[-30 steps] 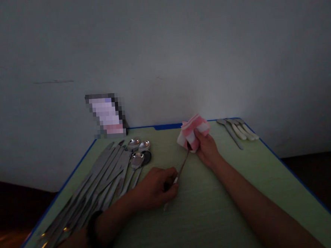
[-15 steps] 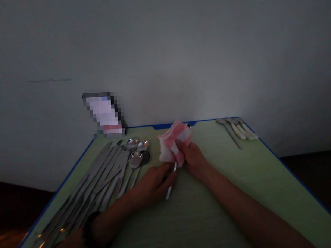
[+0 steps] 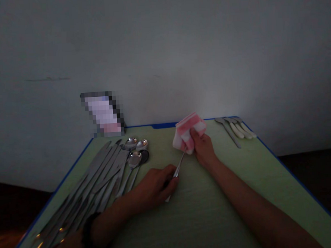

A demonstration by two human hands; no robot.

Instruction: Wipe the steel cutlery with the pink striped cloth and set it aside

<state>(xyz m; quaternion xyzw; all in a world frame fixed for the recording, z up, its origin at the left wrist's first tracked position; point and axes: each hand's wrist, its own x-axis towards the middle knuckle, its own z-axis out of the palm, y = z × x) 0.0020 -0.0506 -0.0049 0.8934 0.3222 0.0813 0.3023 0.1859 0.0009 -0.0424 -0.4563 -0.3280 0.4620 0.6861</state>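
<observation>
My left hand (image 3: pixel 160 182) is closed around the slim metal handle of a piece of cutlery (image 3: pixel 180 162), low over the middle of the table. The handle's lower end sticks out beneath my fingers, and its far end goes into a folded pink-and-white striped cloth (image 3: pixel 190 124). The cloth hides the head, so I cannot tell which kind of cutlery it is. Gripping that cloth from the right, with the thumb on top, is my right hand (image 3: pixel 204 147). Left of my hands lie several metal spoons (image 3: pixel 134 159), bowls toward the wall.
Several long table knives (image 3: pixel 97 162) lie side by side on the left of the green table (image 3: pixel 215 210). At the back right are several white-handled utensils (image 3: pixel 236 131) and an all-metal one (image 3: pixel 230 133). A blurred-out phone-like device (image 3: pixel 103 113) leans against the wall (image 3: pixel 160 45).
My right hand and the cloth have moved right and slightly away from me, along the cutlery. More of its metal shaft now shows between my hands. My left hand has stayed nearly in place.
</observation>
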